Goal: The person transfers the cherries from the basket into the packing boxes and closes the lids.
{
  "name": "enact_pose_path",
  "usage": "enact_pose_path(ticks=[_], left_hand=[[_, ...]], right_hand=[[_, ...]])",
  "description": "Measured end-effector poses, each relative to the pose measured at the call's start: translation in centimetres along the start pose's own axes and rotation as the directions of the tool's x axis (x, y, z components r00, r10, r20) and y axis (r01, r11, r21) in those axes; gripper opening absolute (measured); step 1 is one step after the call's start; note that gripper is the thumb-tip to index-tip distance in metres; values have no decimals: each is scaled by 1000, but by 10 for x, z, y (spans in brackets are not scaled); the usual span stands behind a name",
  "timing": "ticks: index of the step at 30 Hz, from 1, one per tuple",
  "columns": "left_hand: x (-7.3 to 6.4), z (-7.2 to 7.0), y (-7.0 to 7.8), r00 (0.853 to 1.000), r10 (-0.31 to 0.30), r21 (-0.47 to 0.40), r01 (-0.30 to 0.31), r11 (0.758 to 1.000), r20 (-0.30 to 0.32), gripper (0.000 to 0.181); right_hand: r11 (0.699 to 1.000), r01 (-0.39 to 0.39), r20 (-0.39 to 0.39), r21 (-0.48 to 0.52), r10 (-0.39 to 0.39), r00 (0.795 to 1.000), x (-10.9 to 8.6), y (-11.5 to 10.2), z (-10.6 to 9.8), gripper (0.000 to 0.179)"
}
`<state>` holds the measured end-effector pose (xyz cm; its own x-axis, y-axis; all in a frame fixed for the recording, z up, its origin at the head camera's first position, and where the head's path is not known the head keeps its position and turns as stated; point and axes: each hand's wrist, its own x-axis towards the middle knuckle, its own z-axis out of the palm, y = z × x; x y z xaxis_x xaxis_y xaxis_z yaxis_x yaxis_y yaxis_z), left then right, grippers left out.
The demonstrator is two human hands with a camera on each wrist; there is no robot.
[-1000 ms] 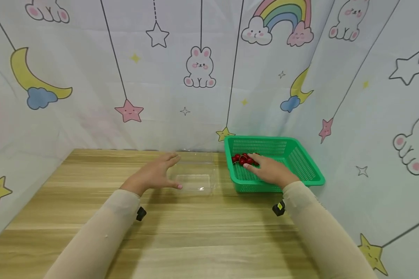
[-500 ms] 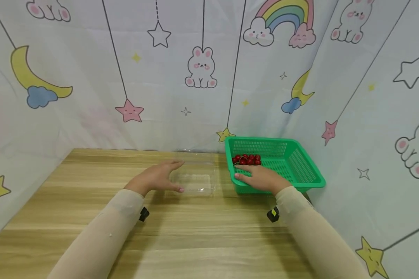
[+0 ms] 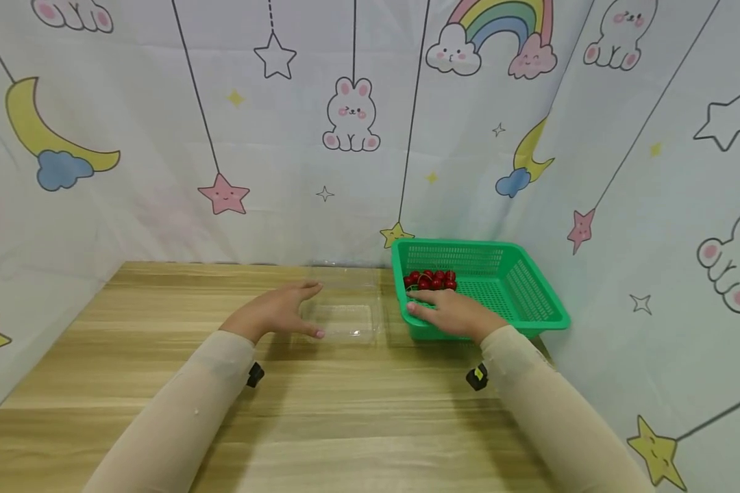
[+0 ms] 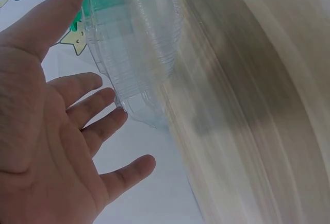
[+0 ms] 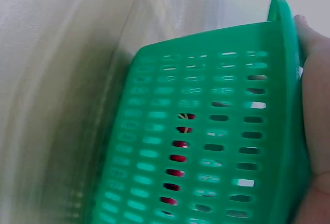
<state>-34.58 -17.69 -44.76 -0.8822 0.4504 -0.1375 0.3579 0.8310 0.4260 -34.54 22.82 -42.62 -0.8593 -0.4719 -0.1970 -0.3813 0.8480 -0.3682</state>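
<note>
The right hand [image 3: 453, 313] has drawn back from over the cherries [image 3: 430, 279] toward the green basket's [image 3: 469, 257] near rim, thumb and forefinger parted with nothing visible between, while the left hand [image 3: 273, 315] stays, fingers spread, at the clear container's [image 3: 344, 320] left side. The cherries sit in the basket's left part and none shows in the container, so I'd judge the work barely begun. The right hand's remaining fingers are hidden, and the container's faint edges leave left-hand contact uncertain.
</note>
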Motion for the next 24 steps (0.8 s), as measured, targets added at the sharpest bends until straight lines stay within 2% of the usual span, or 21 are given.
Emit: enact_pose_path(ticks=[4, 12, 19, 24], left_hand=[[2, -2, 1, 1000, -9, 17, 8, 1000, 6, 114], [7, -6, 3, 999, -38, 18, 37, 999, 31, 121], [12, -11, 5, 998, -29, 18, 28, 999, 62, 121], [13, -13, 8, 995, -63, 16, 62, 998, 73, 122]], right_hand=[[999, -50, 20, -4, 50, 999, -4, -6, -19, 78], [996, -83, 24, -42, 84, 996, -7, -11, -78, 66], [989, -103, 52, -103, 109, 993, 13, -7, -117, 63], [984, -123, 84, -127, 134, 987, 33, 0, -133, 59]])
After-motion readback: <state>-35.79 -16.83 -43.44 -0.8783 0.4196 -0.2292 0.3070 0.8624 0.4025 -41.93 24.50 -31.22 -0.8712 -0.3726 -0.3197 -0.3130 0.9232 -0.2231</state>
